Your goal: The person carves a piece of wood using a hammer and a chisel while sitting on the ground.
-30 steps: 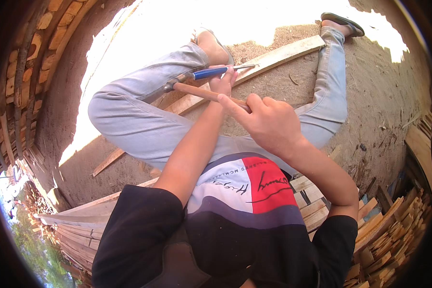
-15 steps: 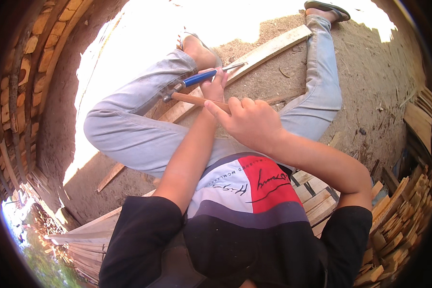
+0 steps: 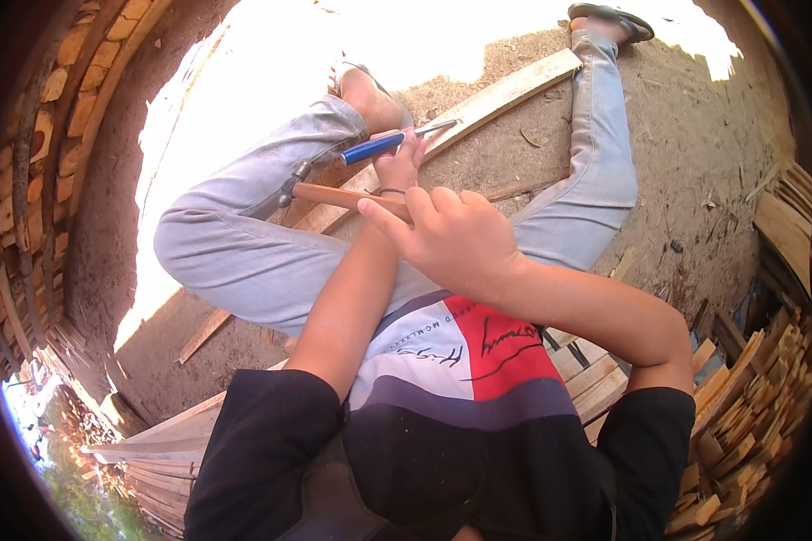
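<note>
My left hand (image 3: pixel 401 166) is closed around a chisel with a blue handle (image 3: pixel 370 149). The chisel's metal blade slants up and right, its tip at the face of a long pale wooden plank (image 3: pixel 514 93). In my right hand (image 3: pixel 467 239) is a hammer with a brown wooden handle (image 3: pixel 338 196). Its metal head (image 3: pixel 292 184) hangs left of the chisel's butt end, apart from it. My right hand and the hammer handle cross over my left wrist. The plank lies diagonally on the ground between my legs, partly hidden by my arms and left leg.
Bundled wooden pieces are stacked along the left wall (image 3: pixel 68 117). Many cut sticks (image 3: pixel 749 451) pile up at the lower right, and boards (image 3: pixel 176 442) lie at the lower left. My legs in grey jeans (image 3: pixel 604 126) spread either side of the plank on dirt ground.
The hammer has swung left and slightly down, its head drawing away from the chisel's butt end. My right hand moved with it; the chisel stays nearly in place on the plank.
</note>
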`<state>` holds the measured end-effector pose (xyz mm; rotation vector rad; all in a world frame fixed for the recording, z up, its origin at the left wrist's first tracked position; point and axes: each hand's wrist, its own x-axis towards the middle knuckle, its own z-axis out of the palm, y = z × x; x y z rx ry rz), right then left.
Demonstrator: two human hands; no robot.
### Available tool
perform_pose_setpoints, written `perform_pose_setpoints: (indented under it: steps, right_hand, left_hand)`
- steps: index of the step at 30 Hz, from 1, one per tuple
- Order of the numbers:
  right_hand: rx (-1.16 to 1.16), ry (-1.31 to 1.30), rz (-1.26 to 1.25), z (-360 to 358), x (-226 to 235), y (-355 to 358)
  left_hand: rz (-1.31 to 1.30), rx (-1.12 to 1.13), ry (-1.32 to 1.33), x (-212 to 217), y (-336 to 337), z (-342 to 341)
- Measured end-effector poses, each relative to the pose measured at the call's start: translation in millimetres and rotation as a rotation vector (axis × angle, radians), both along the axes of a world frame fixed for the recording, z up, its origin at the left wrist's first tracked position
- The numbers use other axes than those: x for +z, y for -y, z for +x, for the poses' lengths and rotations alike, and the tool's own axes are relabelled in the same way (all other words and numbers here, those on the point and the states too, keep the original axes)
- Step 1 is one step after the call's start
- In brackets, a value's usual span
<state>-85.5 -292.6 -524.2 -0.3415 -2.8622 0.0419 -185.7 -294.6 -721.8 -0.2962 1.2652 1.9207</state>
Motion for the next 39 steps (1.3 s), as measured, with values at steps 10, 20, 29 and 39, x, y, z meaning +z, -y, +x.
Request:
perform_pose_setpoints:
  steps: [10, 20, 29, 39]
  right_hand:
    - [-0.024, 0.001, -0.167, 31.9, 7.1, -12.4]
    - [-0.602, -0.395, -0.769, 108.2, -30.1, -36.9]
    - [-0.944, -0.714, -1.221, 112.0, -35.7, -65.8]
    - [-1.058, -0.789, -1.242, 126.3, -47.2, -80.6]
  left_hand:
    - [-0.004, -0.100, -0.076, -4.7, -2.4, -9.2]
    - [0.151, -0.525, -0.437, 112.3, -62.9, -59.8]
    - [0.108, -1.210, -0.467, 45.2, -170.6, -12.5]
    - [-0.121, -1.787, -0.410, 27.4, -206.7, -4.8]
